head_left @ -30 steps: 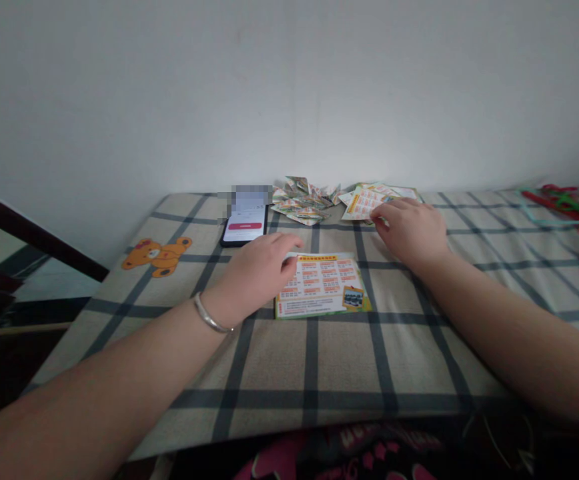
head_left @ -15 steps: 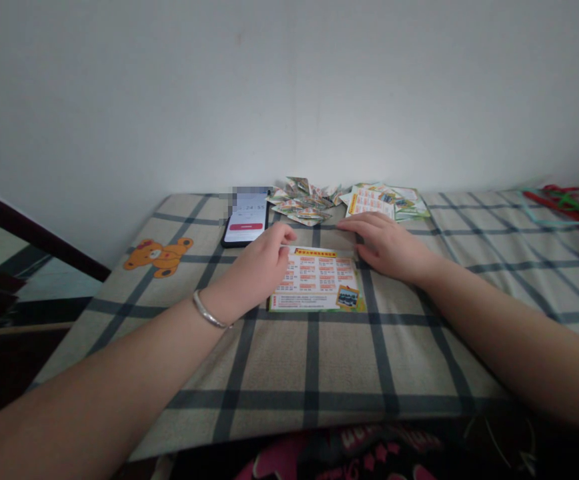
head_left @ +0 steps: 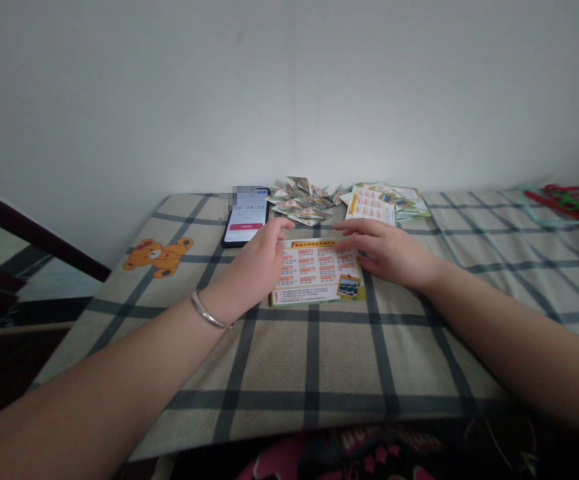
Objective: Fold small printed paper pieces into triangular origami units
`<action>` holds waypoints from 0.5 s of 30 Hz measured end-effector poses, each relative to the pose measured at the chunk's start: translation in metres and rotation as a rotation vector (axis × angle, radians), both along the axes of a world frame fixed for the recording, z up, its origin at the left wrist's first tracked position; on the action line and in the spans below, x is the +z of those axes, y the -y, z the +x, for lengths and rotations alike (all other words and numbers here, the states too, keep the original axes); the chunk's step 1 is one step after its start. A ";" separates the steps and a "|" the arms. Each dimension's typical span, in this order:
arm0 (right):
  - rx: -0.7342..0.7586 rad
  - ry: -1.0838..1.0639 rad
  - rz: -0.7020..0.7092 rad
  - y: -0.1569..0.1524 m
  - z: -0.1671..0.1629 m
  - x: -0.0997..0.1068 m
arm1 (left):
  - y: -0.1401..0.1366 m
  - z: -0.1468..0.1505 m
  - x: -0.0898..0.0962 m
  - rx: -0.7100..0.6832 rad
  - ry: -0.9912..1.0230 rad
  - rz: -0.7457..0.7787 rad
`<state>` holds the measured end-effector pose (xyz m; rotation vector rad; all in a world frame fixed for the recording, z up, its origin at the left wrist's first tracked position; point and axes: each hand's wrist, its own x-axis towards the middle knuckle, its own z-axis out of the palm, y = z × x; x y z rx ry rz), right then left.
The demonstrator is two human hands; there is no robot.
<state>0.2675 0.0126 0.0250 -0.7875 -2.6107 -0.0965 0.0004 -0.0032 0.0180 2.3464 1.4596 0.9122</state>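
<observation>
While the left hand (head_left: 255,268) curves at the left edge of the sheet (head_left: 314,272), the right hand (head_left: 382,252) bends loosely over its upper right corner; whether either pinches the paper, I cannot tell. The sheet, a thin printed rectangle, is between them on the table's checked cloth (head_left: 274,373). Behind are folded papers (head_left: 305,205) (heaped, sharp-cornered), overlapping flat sheets (head_left: 371,204) and a glossy phone (head_left: 246,219).

Along the tabletop's (head_left: 269,360) back edge, left to right: phone (head_left: 243,217), folded papers (head_left: 303,203), card pile (head_left: 372,204) — then perhaps a tray (head_left: 549,223). One card (head_left: 314,275) lies before the folded papers.
</observation>
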 end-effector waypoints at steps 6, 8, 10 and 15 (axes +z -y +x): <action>0.055 0.039 0.014 0.003 0.001 0.003 | 0.000 0.001 -0.002 -0.050 -0.019 0.068; 0.073 0.077 0.007 0.003 0.001 0.004 | 0.000 0.000 -0.003 -0.060 -0.033 0.074; 0.076 0.111 0.005 0.002 0.002 0.004 | -0.001 0.000 -0.005 -0.065 -0.037 0.095; 0.042 0.177 0.015 0.004 0.001 0.010 | -0.002 -0.002 -0.007 -0.117 -0.059 0.160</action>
